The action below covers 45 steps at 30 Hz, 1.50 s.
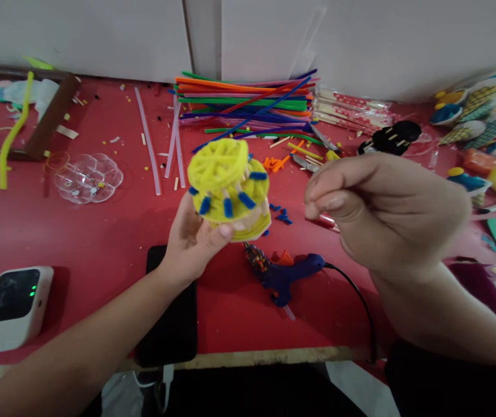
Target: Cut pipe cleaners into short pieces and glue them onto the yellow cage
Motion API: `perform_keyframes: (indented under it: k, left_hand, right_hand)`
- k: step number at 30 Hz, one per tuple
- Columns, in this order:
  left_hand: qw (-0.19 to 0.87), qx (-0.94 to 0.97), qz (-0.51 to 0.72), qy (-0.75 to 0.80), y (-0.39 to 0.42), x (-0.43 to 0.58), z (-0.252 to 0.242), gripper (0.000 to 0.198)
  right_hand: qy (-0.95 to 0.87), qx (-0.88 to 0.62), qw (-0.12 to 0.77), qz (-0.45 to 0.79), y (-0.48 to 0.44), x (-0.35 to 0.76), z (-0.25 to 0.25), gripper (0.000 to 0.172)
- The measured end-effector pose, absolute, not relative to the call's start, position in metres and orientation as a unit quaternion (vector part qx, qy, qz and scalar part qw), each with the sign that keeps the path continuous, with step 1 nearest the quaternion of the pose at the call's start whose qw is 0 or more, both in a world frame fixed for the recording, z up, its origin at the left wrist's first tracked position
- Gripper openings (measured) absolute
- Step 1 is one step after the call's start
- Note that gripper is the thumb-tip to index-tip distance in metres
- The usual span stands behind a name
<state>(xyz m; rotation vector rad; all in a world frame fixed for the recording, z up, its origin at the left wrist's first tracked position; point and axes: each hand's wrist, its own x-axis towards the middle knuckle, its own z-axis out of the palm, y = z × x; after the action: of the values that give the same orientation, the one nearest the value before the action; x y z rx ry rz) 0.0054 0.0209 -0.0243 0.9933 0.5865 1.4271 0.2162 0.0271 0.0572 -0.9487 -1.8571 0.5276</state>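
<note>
My left hand point(196, 237) grips a yellow round tiered craft piece point(226, 185) from below and the left, holding it up in the middle. Short blue pipe cleaner bits stand around its middle tier, and pale parts show between the yellow layers. To the right, apart from the piece, my right hand point(374, 208) is raised with thumb and fingertips pressed together; anything between them is too small to make out. Below the two hands a blue glue gun point(291, 272) lies on the red table point(113, 243). Small blue cut bits point(283, 216) lie behind it.
A bundle of coloured pipe cleaners point(243, 101) lies at the back. A clear flower-shaped tray point(89, 178) is left, near a brown frame point(52, 116). A black phone point(170, 324) and white device point(13, 307) lie in front. Stuffed figures point(478, 104) stand right. The gun's cable point(363, 298) runs forward.
</note>
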Motion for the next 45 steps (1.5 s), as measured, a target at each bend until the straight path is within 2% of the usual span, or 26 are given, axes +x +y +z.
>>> perform_keyframes:
  k: [3,7,10,15,18,22,26,29,33,36,37,39,41,42,44,45]
  left_hand:
    - [0.670,0.334,0.596,0.290,0.026,0.002,-0.017,0.019]
    - [0.738,0.248,0.548,0.306,0.032,-0.006,-0.007,0.024]
    - [0.738,0.234,0.555,0.306,0.034,-0.009,-0.004,0.028]
    - [0.716,0.270,0.570,0.299,0.034,-0.006,-0.006,0.033]
    - [0.690,0.313,0.582,0.295,0.034,-0.003,-0.010,0.039]
    - [0.676,0.344,0.584,0.289,0.032,-0.001,-0.011,0.036]
    - [0.664,0.344,0.593,0.300,0.031,0.002,-0.010,0.046]
    - [0.659,0.347,0.598,0.297,0.031,0.003,-0.011,0.051]
    - [0.641,0.372,0.600,0.303,0.031,0.003,-0.016,0.052]
    - [0.615,0.378,0.606,0.335,0.031,0.003,-0.020,0.056]
    - [0.602,0.380,0.611,0.348,0.030,0.003,-0.021,0.060]
    - [0.582,0.388,0.612,0.369,0.030,0.003,-0.023,0.072]
    - [0.573,0.400,0.610,0.372,0.029,0.003,-0.025,0.082]
    - [0.575,0.405,0.608,0.369,0.029,0.003,-0.026,0.084]
    - [0.581,0.407,0.607,0.358,0.030,0.003,-0.027,0.084]
    - [0.585,0.405,0.606,0.355,0.031,0.003,-0.028,0.080]
  right_hand:
    - [-0.741,-0.372,0.498,0.255,0.032,0.215,0.051,0.021]
    - [-0.715,-0.362,0.517,0.301,0.040,0.217,0.044,0.029]
    - [-0.706,-0.369,0.519,0.309,0.042,0.219,0.044,0.033]
    - [-0.689,-0.421,0.499,0.314,0.048,0.223,0.045,0.013]
    - [-0.678,-0.412,0.500,0.346,0.054,0.226,0.042,0.017]
    - [-0.658,-0.393,0.495,0.410,0.065,0.232,0.036,0.025]
    - [-0.632,-0.382,0.464,0.490,0.074,0.240,0.031,0.037]
    - [-0.609,-0.384,0.458,0.521,0.079,0.243,0.027,0.039]
    - [-0.642,-0.368,0.463,0.488,0.083,0.241,0.028,0.040]
    - [-0.692,-0.398,0.485,0.357,0.077,0.238,0.036,0.043]
    - [-0.726,-0.419,0.462,0.290,0.071,0.237,0.040,0.047]
    - [-0.817,-0.444,0.323,0.179,0.055,0.239,0.045,0.051]
    - [-0.879,-0.426,0.144,0.161,0.032,0.246,0.044,0.037]
    - [-0.889,-0.416,0.083,0.172,0.020,0.250,0.041,0.039]
    - [-0.907,-0.391,0.031,0.155,-0.002,0.258,0.032,0.056]
    - [-0.911,-0.387,0.017,0.138,-0.012,0.261,0.026,0.058]
